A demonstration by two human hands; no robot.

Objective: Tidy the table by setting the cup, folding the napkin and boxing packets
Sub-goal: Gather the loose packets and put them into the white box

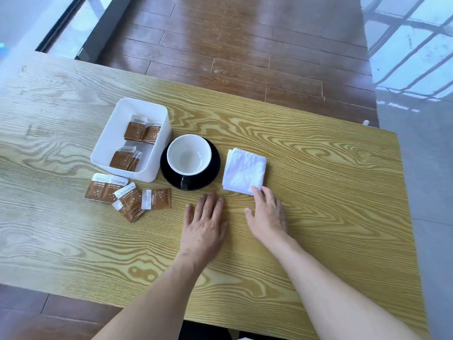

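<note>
The left hand [204, 218] lies flat on the wooden table [318, 192], holding nothing. The right hand [266, 212] touches the near corner of the folded white napkin [244, 171] with straight fingers. The empty cup [188, 155] sits on its black saucer [169, 175], between the napkin and the white box [107, 141]. Some brown packets [137, 131] are in the box; more loose packets [127, 196] lie near it.

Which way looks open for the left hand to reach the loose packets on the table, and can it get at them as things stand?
Probably yes. The left hand lies flat on the table, just right of the loose packets. Only bare wood lies between them. The saucer and box sit farther back, out of the way.
</note>
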